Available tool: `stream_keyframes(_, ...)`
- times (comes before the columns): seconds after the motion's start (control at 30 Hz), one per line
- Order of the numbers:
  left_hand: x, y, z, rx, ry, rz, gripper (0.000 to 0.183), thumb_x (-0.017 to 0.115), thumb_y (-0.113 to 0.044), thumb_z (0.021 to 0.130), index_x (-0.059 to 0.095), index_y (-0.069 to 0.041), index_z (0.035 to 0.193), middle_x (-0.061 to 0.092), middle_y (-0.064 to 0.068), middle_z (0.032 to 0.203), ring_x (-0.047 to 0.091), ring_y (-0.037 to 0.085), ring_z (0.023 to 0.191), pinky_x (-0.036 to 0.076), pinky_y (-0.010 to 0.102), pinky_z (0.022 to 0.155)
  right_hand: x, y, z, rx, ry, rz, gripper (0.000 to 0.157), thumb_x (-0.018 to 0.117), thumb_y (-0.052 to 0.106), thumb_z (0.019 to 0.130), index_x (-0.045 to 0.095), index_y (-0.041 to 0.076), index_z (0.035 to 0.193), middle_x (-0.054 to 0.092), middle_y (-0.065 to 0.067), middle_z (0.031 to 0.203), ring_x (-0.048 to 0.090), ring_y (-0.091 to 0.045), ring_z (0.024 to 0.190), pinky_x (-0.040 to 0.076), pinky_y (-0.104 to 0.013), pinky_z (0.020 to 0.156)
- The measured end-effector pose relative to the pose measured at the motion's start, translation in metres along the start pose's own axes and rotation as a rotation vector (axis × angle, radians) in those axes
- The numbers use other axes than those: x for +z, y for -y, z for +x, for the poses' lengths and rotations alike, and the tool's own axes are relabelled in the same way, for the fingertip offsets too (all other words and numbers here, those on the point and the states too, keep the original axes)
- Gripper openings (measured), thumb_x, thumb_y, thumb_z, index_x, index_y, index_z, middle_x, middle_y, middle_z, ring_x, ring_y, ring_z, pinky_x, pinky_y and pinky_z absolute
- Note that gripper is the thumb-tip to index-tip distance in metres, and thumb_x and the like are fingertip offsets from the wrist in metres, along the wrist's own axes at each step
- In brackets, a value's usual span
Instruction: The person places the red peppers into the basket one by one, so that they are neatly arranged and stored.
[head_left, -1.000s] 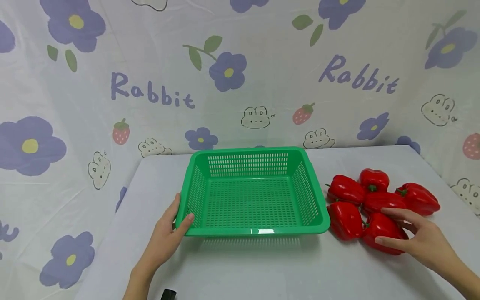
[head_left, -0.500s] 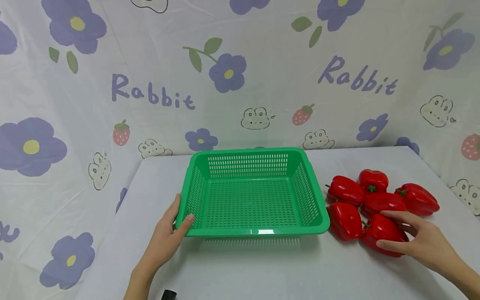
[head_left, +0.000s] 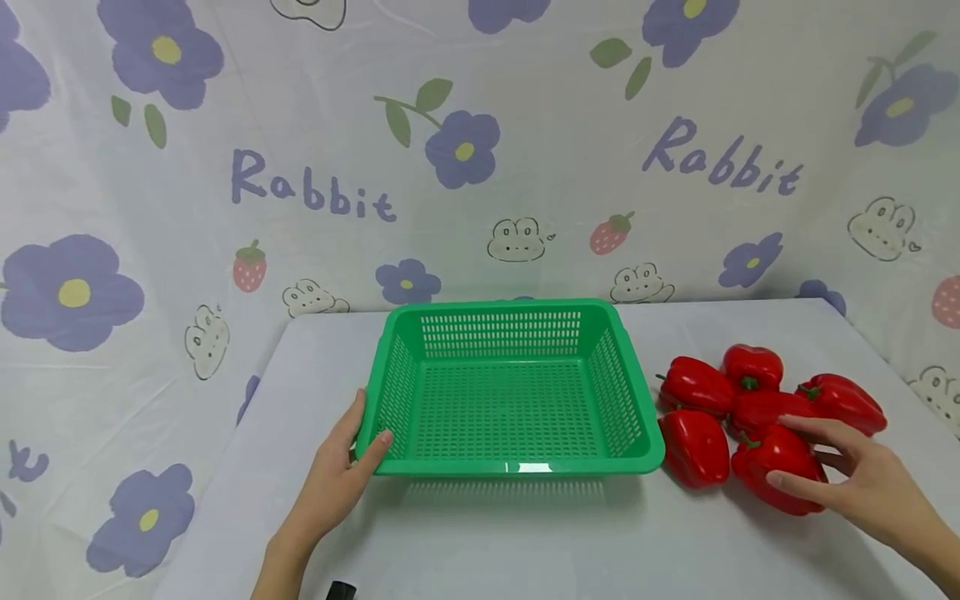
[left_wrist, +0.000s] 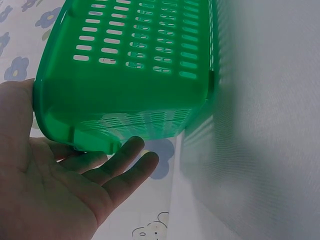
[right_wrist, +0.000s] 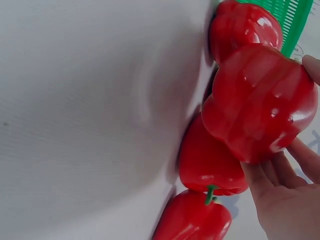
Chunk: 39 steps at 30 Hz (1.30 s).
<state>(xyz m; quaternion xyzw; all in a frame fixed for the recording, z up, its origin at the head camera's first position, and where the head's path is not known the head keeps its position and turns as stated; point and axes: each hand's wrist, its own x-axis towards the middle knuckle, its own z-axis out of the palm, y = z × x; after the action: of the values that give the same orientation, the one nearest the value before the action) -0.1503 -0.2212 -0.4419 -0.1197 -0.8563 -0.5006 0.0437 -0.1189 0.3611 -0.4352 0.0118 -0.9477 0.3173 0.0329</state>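
Observation:
A green plastic basket (head_left: 517,468) with slotted walls stands on the white table, nothing inside it. My left hand (head_left: 327,477) holds its left front corner, thumb over the rim and fingers along the outer side; the left wrist view shows the fingers (left_wrist: 131,162) beside the basket wall (left_wrist: 125,85). To the right, my right hand (head_left: 862,477) grips a red bell pepper (head_left: 776,462) between thumb and fingers. Its rounded underside (right_wrist: 260,107) faces the right wrist camera, above the table surface. Other red bell peppers cluster behind and left of it, the nearest pepper (head_left: 696,450) by the basket.
Several more peppers lie at the right, among them a back pepper (head_left: 752,367) and a far-right pepper (head_left: 843,402). A small black object (head_left: 341,591) shows at the bottom edge. Behind the table (head_left: 510,542) hangs a printed cloth (head_left: 555,125).
The view has shifted slightly. My right hand and its pepper have moved a little to the right, and a narrow gap now shows beside the neighbouring pepper. The left hand and basket have stayed put.

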Motion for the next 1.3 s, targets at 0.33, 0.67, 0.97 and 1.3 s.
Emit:
stream_keyframes(0.33,0.002,0.001,0.0,0.0,0.001,-0.003,0.075,0.056,-0.036,0.102,0.013,-0.01,0.158,0.017,0.009,0.161,0.025,0.025,0.143,0.043,0.048,0.099,-0.003,0.014,0.007,-0.033,-0.065,0.062,0.081,0.084,0.029,0.08,0.045,-0.001,0.144,0.048,-0.03,0.13,0.049,-0.047,0.106,0.054,-0.023,0.062)
stream_keyframes(0.67,0.004,0.001,-0.001,0.001,0.001,-0.01,0.076,0.056,-0.036,0.101,0.013,-0.009,0.158,0.017,0.011,0.161,0.022,0.027,0.144,0.043,0.048,0.099,-0.008,0.054,0.019,-0.072,-0.097,0.212,0.073,0.079,0.023,0.086,0.045,0.011,0.148,0.05,-0.022,0.13,0.056,-0.002,0.095,0.057,-0.031,0.061)
stream_keyframes(0.97,0.002,-0.001,0.0,0.016,0.001,-0.011,0.077,0.057,-0.035,0.101,0.013,-0.008,0.158,0.017,0.011,0.161,0.021,0.027,0.144,0.043,0.047,0.1,-0.003,0.1,0.03,-0.175,-0.148,0.37,0.068,0.077,0.009,0.086,0.049,0.017,0.146,0.054,0.01,0.127,0.057,-0.005,0.103,0.055,-0.022,0.069)
stream_keyframes(1.3,0.001,-0.002,0.0,-0.009,-0.01,0.004,0.075,0.056,-0.035,0.102,0.013,-0.009,0.158,0.017,0.01,0.161,0.02,0.026,0.144,0.041,0.048,0.101,0.015,0.149,0.043,-0.199,-0.117,0.433,0.067,0.079,0.017,0.085,0.05,0.019,0.145,0.055,-0.002,0.126,0.058,-0.017,0.102,0.057,-0.029,0.068)
